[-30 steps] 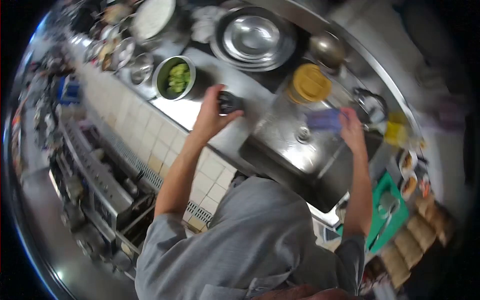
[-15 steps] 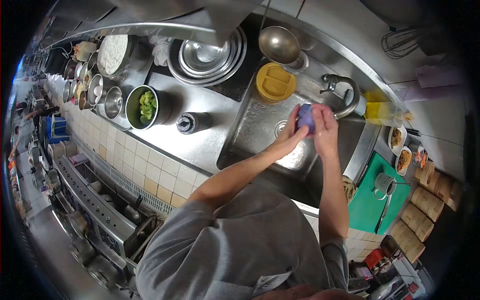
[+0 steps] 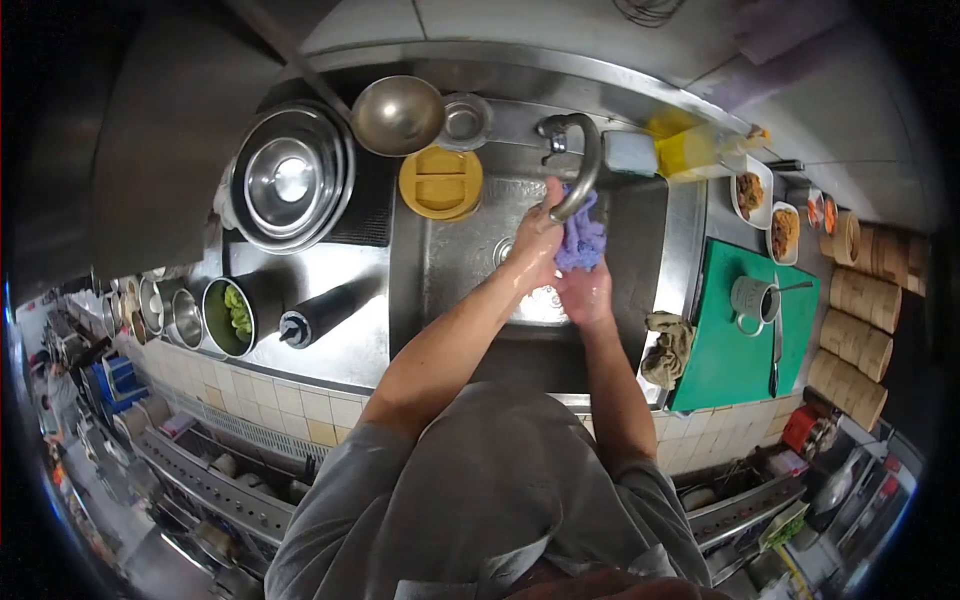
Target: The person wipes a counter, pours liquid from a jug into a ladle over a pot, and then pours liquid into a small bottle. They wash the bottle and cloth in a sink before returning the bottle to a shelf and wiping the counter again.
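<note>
Over the sink [image 3: 455,290], a purple cloth [image 3: 583,232] hangs loosely between my two hands, under the curved faucet [image 3: 590,165]. My left hand [image 3: 540,240] is at the cloth's left side, its fingertips partly hidden behind the faucet spout. Below the cloth, my right hand [image 3: 585,292] supports its lower end, with the fingers partly covered by it. Both hands look wet. A yellow lidded container [image 3: 440,183] stands at the sink's back left corner.
Nested metal bowls [image 3: 290,180], a pot of green vegetables [image 3: 232,315] and a dark bottle [image 3: 315,318] are on the left counter. A green board [image 3: 710,330] holds a mug [image 3: 750,300] and a knife. Beside it lies a crumpled cloth [image 3: 667,350].
The purple cloth, bunched up between my hands before, is now looser and spread out under the faucet. My hands have shifted around it, and the camera view has turned.
</note>
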### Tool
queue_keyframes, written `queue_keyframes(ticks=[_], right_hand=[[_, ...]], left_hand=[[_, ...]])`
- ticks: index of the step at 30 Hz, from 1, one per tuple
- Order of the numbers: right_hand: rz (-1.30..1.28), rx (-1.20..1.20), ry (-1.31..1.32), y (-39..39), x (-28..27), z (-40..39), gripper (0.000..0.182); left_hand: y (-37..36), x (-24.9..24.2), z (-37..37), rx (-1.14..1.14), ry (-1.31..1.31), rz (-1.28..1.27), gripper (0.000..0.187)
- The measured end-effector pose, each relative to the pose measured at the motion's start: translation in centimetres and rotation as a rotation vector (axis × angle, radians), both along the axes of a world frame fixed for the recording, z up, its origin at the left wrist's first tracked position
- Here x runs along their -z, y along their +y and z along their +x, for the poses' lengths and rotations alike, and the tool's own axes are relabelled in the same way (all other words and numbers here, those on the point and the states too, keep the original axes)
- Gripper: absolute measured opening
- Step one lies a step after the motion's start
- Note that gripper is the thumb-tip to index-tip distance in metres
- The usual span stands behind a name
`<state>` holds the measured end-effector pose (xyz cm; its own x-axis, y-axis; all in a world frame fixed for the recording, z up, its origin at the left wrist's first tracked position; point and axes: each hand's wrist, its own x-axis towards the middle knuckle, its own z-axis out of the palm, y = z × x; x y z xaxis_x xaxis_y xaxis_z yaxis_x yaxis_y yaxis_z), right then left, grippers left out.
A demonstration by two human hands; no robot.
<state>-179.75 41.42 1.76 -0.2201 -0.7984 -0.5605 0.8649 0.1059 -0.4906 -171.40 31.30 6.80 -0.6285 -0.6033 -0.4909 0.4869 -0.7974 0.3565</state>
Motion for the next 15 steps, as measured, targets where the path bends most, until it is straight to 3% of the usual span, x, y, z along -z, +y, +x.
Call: queue_keyframes(ticks=[1, 3, 5, 8, 9, 10, 11, 12, 14, 15], right_hand=[[-0.043, 0.019, -0.123, -0.5, -0.7, 0.2, 0.045], [-0.011, 0.069, -0.103, -1.3, -1.0, -0.3, 0.042], [0.018, 0.118, -0.091, -2.3, -1.5, -0.1, 0.04], [-0.086, 0.009, 0.482, -3.8, -2.9, 0.6, 0.025], [-0.073, -0.332, 0.803, -3.9, -3.6, 1.5, 0.022], [-0.075, -0.326, 0.799, -3.9, -3.4, 2.5, 0.022], [-0.183, -0.395, 1.116, -3.9, -3.0, 3.8, 0.023], [-0.291, -0.464, 1.434, -3.9, -2.8, 4.7, 0.025], [-0.231, -0.397, 1.349, -4.6, -2.5, 4.8, 0.026], [-0.172, -0.329, 1.257, -4.8, -2.2, 4.8, 0.027]], left_hand=[[0.0, -0.8, 0.5, 0.048, -0.196, -0.06, 0.052], [0.6, -1.1, 1.8, 0.047, -0.512, -0.282, 0.052], [1.2, 0.1, 2.9, -0.022, -0.567, -0.333, 0.051], [0.8, 2.2, 3.2, -0.079, -0.765, -0.256, 0.043], [0.1, 4.8, 3.3, -0.097, -0.576, -0.076, 0.039], [-0.2, 6.9, 3.4, -0.11, -0.376, 0.102, 0.04], [0.0, 8.4, 3.9, -0.104, -0.381, 0.099, 0.04], [0.3, 9.7, 4.5, -0.107, -0.092, 0.085, 0.039], [0.6, 11.4, 5.2, -0.112, 0.494, 0.06, 0.035], [0.9, 9.3, 5.4, -0.102, 0.49, 0.066, 0.035]])
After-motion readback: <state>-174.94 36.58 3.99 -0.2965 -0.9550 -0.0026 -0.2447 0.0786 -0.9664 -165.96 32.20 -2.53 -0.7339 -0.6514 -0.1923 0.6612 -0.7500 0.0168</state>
